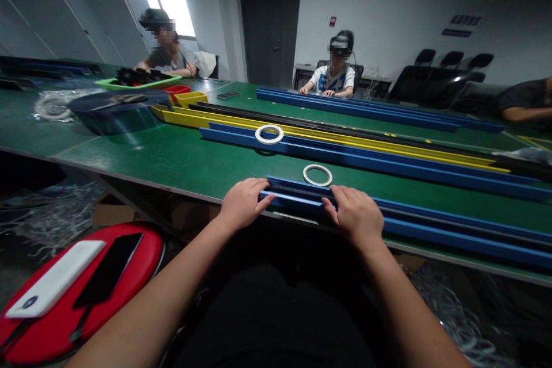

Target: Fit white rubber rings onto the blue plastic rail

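A long blue channel-shaped strip (431, 224) lies along the near edge of the green table, stretching off to the right. My left hand (245, 202) grips its left end, thumb on the near wall and fingers over the far wall. A little to the right, my right hand (357, 214) is closed round the same strip in a like way. Just beyond the strip, between my hands, a white tape roll (317, 183) lies flat on the table. Another tape roll (257, 137) rests on a second blue strip (371, 161) farther back.
Behind run a yellow strip (336, 139) and more blue strips (345, 108). A large dark roll (116, 121) and a green tray (172, 80) stand at left. A red stool (129, 264) holds a phone (107, 270) and a white device (58, 279). Several people sit around the table.
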A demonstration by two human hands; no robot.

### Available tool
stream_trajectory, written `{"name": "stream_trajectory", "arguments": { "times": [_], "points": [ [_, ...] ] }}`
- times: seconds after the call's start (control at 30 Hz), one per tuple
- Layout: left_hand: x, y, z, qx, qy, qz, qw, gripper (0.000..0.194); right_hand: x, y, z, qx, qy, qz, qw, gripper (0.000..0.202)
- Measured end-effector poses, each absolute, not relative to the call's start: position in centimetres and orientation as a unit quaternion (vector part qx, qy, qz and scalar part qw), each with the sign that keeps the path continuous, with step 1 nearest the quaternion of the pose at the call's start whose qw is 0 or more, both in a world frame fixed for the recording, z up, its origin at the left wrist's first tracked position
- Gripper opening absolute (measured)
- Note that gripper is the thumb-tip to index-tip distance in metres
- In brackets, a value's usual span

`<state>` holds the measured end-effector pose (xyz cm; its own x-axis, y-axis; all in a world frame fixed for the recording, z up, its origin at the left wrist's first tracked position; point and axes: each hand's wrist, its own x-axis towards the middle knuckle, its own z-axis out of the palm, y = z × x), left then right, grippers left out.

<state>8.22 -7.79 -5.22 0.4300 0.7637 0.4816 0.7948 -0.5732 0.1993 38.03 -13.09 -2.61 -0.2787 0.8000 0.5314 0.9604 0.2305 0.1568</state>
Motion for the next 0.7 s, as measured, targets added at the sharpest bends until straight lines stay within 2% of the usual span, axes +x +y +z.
{"name": "stream_trajectory", "arguments": {
  "times": [0.7],
  "points": [
    [8.14, -7.59, -4.74, -0.853, -0.453, -0.257, 0.014, 0.042, 37.97, -13.09, -2.55, -0.578, -0.764, -0.232, 0.17, 0.046]
  ]
}}
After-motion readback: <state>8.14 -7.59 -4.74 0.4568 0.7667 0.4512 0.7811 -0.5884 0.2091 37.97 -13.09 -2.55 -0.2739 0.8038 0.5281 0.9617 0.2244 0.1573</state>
